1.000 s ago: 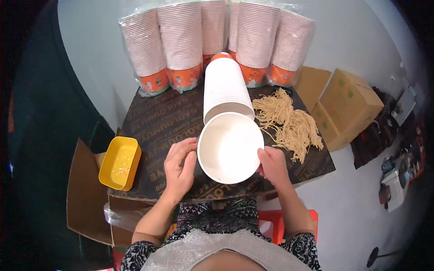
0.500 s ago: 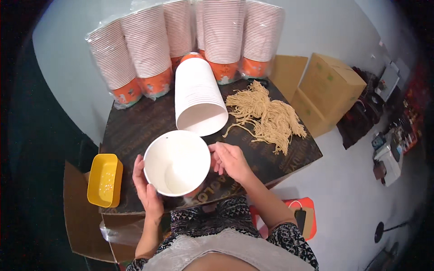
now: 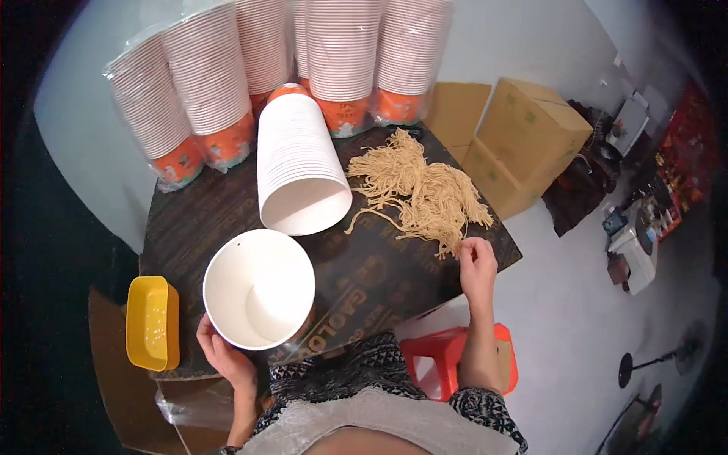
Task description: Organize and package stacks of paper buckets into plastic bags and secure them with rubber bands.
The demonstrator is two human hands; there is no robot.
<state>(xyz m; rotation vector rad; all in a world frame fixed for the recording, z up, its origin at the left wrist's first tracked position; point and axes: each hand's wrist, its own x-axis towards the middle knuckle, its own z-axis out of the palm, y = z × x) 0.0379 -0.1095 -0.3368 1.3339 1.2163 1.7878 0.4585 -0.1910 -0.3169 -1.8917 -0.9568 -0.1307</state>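
Right now, the white paper cup (image 3: 258,292) sits at the near left part of the dark printed table (image 3: 189,216), its wide mouth facing up toward the head camera and a small dark spot showing just under the far rim. The left hand (image 3: 229,359) is against the near left side of the cup, fingers curved along the outer wall with the thumb set apart from the index finger; the other fingertips are hidden, so I cannot tell how firmly they press.

The right hand (image 3: 478,271) is well apart from the cup, at the near right edge of the tan string bundle (image 3: 425,193). Its thumb and forefinger are pressed together, pinching the loose ends there, and the remaining fingers curl in toward the palm. The bundle lies in a loose, tangled heap.

Just beyond the cup, a nested stack of white cups (image 3: 299,163) lies on its side, open end toward the person. Behind it, plastic-wrapped cup stacks (image 3: 208,83) with orange lower parts stand along the wall. A yellow tub (image 3: 174,326) holding small pale bits is at the table's left edge. Cardboard boxes (image 3: 531,129) stand beyond the right side, and a red stool (image 3: 434,347) is below the near edge.
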